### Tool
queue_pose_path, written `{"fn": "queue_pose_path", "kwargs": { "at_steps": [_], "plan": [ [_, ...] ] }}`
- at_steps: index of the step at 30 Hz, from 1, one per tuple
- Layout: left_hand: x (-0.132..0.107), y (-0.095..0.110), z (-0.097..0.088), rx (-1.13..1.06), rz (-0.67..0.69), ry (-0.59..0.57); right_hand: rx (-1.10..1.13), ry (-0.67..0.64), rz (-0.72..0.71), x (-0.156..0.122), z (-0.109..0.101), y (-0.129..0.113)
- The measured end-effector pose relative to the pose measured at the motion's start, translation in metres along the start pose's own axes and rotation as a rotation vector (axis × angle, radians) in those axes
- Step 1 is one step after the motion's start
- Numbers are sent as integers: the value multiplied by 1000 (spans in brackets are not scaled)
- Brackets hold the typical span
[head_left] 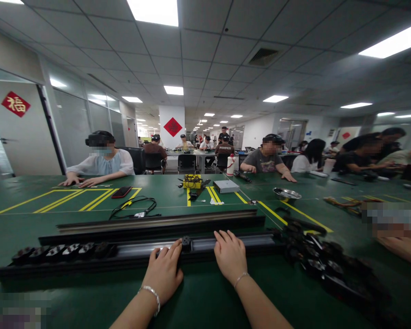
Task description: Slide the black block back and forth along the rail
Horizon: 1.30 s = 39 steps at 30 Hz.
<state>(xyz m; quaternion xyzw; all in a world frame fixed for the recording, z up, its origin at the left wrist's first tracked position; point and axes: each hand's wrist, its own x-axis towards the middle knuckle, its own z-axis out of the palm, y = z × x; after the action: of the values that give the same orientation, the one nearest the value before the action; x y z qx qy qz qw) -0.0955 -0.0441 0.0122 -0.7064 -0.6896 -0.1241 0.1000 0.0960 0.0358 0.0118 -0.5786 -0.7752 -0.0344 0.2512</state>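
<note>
My left hand (pixel 164 270) and my right hand (pixel 230 256) both rest on a long black aluminium rail (pixel 130 256) lying across the green table in front of me. Their fingers are stretched out flat on it, holding nothing. Between the two hands a small black slider piece (pixel 186 242) sits in the rail's groove. A row of several black brackets (pixel 65 251) lines the rail's left part. A second long rail (pixel 157 222) lies just behind the first.
A heap of black brackets (pixel 322 265) lies at the right. Farther back on the green table (pixel 208 297) are a black cable (pixel 133 208), a phone (pixel 121 192), a yellow box (pixel 192 181), a grey box (pixel 226 186) and a metal bowl (pixel 287 193). Other people sit around the table.
</note>
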Motion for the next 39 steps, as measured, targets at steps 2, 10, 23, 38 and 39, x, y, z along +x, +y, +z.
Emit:
{"fn": "queue_pose_path", "kwargs": {
  "at_steps": [2, 10, 23, 38, 39],
  "plan": [
    [1, 0, 0, 3, 0, -17, 7, 5, -4, 0, 1, 0],
    [2, 0, -1, 53, -4, -40, -32, -17, 3, 0, 0, -1],
    [2, 1, 0, 47, -6, -43, -10, 7, -2, 0, 2, 1],
    [2, 0, -2, 50, -8, -50, -6, -16, -2, 0, -1, 0],
    [3, 1, -2, 52, -11, -56, -9, -14, -3, 0, 0, 0]
  ]
}}
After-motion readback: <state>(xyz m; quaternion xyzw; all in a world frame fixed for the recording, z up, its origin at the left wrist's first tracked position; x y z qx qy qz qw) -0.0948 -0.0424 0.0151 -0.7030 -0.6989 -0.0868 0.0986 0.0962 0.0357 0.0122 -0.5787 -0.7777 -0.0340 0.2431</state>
